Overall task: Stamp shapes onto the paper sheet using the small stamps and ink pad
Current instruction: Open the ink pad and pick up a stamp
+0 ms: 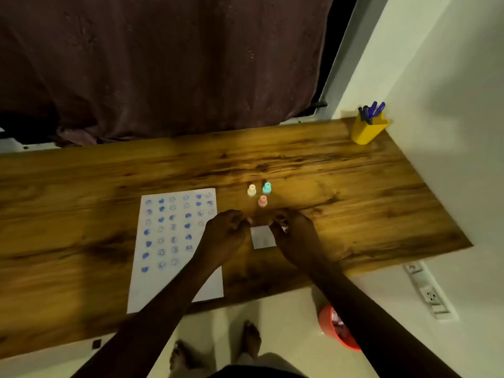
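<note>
A white paper sheet point(177, 241) lies on the wooden desk, covered with several rows of blue stamped shapes. Three small stamps stand just beyond my hands: a cream stamp point(251, 190), a teal stamp point(266, 187) and a pink stamp point(262, 201). A small white square ink pad point(262, 238) lies between my hands. My left hand point(226, 233) has its fingers curled, with the tips at the pad's far left corner. My right hand point(296, 236) covers the pad's right edge, and a white bit shows between its fingers. The blur hides what the fingertips hold.
A yellow pen holder point(366, 129) with blue pens stands at the desk's far right corner, against the white wall point(436, 105). A dark curtain point(163, 64) hangs behind the desk. An orange bin point(335, 327), a wall socket strip point(428, 290) and my bare feet are below the desk's near edge.
</note>
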Tool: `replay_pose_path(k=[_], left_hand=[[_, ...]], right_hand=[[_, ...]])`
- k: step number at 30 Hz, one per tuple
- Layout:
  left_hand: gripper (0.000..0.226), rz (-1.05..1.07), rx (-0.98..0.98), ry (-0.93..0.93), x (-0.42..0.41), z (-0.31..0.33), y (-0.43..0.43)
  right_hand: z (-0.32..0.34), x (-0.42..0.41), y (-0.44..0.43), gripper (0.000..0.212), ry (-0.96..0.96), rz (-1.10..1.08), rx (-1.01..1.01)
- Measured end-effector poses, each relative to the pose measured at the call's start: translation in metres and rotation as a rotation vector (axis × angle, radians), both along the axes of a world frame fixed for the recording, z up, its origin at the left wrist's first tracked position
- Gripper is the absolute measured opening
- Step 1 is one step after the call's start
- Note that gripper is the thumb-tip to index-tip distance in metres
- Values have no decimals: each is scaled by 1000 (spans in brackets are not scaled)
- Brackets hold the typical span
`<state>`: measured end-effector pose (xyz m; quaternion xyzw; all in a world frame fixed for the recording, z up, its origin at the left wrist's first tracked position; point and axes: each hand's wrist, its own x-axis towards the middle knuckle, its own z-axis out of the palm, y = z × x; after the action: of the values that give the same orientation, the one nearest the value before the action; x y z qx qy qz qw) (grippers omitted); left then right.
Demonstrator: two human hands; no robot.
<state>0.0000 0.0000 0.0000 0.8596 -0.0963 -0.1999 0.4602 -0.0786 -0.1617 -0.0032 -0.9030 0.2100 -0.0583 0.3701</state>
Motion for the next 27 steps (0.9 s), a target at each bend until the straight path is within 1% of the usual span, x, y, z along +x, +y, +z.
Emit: replay_pose_path(k=[1, 4, 7, 11, 14, 17, 20, 23, 25, 27], left_hand=[[36, 11, -10, 31, -1, -3, -5], [38, 20, 73, 94, -6, -10, -14], [39, 30, 147, 110, -10, -22, -23], [32, 31, 119, 185, -10, -34, -33], [29, 31, 165, 213, -6, -45, -37], [19, 95, 206, 255, -5, -55, -41], [19, 130, 202, 308, -6, -58, -42], [23, 81, 211, 299, -3, -54, -38], [14, 65, 181, 288, 1, -45, -31], [13, 57, 173, 255, 6, -36, -24]], right_hand=[[-5, -1, -3, 33, 26, -13, 4], [-15, -6, -10, 44, 137, -26, -21], [-28, -7, -17, 46, 196, -27, -21], [-39, -7, -22, 49, 243, 14, -47], [-45, -7, -21, 50, 257, 21, -52], [-48, -7, -19, 51, 250, 1, -16], [-48, -7, -18, 51, 245, -13, 23], [-48, -8, -16, 49, 233, -29, 43], [-46, -6, -12, 49, 225, -46, 70], [-44, -3, -5, 48, 208, -70, 99]])
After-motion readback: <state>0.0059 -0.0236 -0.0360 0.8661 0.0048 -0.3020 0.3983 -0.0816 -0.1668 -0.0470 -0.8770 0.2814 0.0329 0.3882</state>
